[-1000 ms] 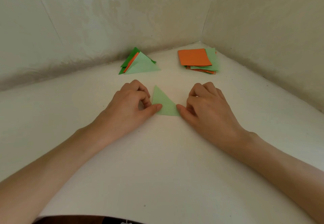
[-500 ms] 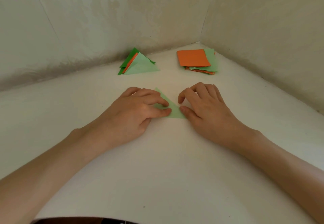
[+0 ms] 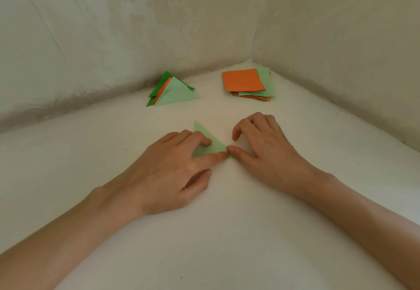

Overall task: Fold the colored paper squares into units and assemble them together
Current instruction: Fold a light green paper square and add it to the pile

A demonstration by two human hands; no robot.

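One flat, light-green paper triangle (image 3: 215,147) is pressed onto the smooth white worktop (image 3: 227,233) by the straight fingers of the left hand (image 3: 172,169). Its right corner is touched by the thumb of the right hand (image 3: 266,151), whose fingers are loosely arched and hold nothing. Behind, one pile of folded triangles (image 3: 173,92) and one stack of orange and green squares (image 3: 244,81) are seen.

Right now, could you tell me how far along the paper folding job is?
Done: a few folded triangles lie piled at the back. In hand: the left hand and right hand press a light green triangle flat. Left: the stack of unfolded squares, and no units look joined yet.
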